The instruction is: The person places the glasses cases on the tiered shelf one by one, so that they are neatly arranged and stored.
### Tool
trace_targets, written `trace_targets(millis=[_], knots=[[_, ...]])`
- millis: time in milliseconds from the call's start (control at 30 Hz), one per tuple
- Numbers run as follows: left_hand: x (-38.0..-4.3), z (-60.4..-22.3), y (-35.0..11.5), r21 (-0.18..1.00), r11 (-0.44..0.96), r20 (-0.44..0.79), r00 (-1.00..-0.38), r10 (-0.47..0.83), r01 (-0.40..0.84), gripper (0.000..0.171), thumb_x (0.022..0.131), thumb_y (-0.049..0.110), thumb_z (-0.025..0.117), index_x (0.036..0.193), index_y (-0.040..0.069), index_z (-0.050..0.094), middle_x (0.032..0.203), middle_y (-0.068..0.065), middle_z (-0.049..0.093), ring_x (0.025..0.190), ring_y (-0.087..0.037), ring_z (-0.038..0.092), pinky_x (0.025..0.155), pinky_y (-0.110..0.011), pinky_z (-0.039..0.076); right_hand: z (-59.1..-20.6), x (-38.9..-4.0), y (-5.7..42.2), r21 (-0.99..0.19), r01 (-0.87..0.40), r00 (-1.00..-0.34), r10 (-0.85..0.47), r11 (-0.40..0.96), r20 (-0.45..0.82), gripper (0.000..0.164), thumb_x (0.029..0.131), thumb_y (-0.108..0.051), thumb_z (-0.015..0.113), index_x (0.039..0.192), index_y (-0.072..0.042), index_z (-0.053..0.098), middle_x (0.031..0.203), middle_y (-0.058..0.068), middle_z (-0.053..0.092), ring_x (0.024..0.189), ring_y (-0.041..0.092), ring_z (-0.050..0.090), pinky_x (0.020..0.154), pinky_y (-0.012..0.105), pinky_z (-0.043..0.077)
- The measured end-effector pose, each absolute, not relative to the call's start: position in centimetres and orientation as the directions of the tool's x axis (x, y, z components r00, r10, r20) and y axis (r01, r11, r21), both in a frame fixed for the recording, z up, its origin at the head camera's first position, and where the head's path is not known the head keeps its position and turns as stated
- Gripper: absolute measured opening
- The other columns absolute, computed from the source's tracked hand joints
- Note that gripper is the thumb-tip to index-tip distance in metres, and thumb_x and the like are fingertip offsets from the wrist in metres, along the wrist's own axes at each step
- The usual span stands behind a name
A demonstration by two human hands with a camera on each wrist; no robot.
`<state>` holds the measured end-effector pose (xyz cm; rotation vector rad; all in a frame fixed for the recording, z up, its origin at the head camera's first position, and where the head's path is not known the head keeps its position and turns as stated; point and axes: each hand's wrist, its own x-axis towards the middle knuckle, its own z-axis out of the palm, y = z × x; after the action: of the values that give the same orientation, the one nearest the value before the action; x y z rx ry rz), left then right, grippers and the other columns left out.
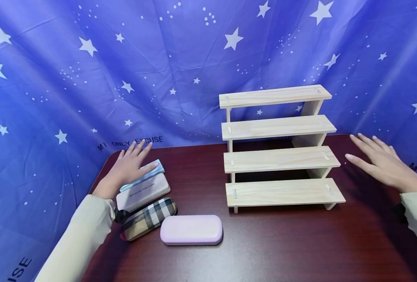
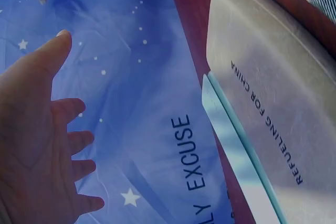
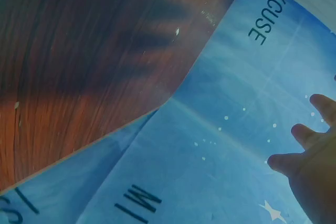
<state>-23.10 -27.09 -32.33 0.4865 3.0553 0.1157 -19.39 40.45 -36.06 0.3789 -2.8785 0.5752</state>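
Bright, even light fills the head view, with wide-angle bending at its edges. The right hand (image 1: 381,162) casts a soft shadow on the table (image 1: 300,243). Both wrist views are close, slightly blurred, blue-tinted.

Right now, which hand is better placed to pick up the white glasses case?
Probably the left. The left hand lies open over the white glasses case at the table's left edge, while the right hand hovers open beyond the wooden shelf.
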Motion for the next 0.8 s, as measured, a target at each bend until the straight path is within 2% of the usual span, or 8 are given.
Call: trace_targets(millis=[167, 467, 633, 800], knots=[[-22.7, -32.4, -26.4, 0.092, 0.935, -0.009, -0.939, 0.345, 0.343, 0.079, 0.093, 0.058, 0.041, 0.152, 0.013, 0.015, 0.156, -0.018, 0.010, 0.141, -0.043, 0.004, 0.106, -0.066, 0.005, -36.0, -19.6, 40.2, -0.401, -0.306, -0.947, -0.235, 0.863, 0.218, 0.066, 0.097, -0.025, 0.048, 0.151, -0.009, 0.015, 0.151, 0.031, 0.011, 0.138, 0.049, -0.007, 0.105, 0.064, -0.009], [-21.2, -32.9, -24.6, 0.184, 0.886, 0.058, -0.904, 0.423, 0.426, 0.077, 0.092, 0.058, 0.045, 0.152, 0.018, 0.018, 0.157, -0.012, 0.013, 0.143, -0.038, 0.004, 0.108, -0.064, 0.005, -35.6, -20.4, 39.9, -0.487, -0.359, -0.932, -0.283, 0.796, 0.224, 0.064, 0.096, -0.021, 0.049, 0.149, -0.001, 0.019, 0.149, 0.034, 0.015, 0.139, 0.047, -0.003, 0.110, 0.056, -0.010], [-20.5, -33.5, -23.6, 0.249, 0.843, 0.058, -0.876, 0.478, 0.476, 0.076, 0.092, 0.054, 0.048, 0.152, 0.019, 0.019, 0.158, -0.006, 0.014, 0.144, -0.031, 0.003, 0.109, -0.062, 0.004, -35.5, -20.9, 39.7, -0.511, -0.350, -0.937, -0.284, 0.785, 0.204, 0.063, 0.096, -0.022, 0.049, 0.149, -0.001, 0.022, 0.150, 0.032, 0.016, 0.140, 0.046, -0.003, 0.109, 0.059, -0.008], [-19.7, -34.0, -22.7, 0.293, 0.797, 0.082, -0.845, 0.529, 0.528, 0.075, 0.091, 0.052, 0.052, 0.152, 0.021, 0.020, 0.157, -0.003, 0.016, 0.144, -0.029, 0.006, 0.110, -0.060, 0.007, -35.4, -21.2, 39.2, -0.564, -0.307, -0.951, -0.271, 0.767, 0.149, 0.064, 0.097, -0.025, 0.048, 0.151, -0.006, 0.019, 0.153, 0.027, 0.012, 0.140, 0.045, -0.003, 0.105, 0.065, -0.006]])
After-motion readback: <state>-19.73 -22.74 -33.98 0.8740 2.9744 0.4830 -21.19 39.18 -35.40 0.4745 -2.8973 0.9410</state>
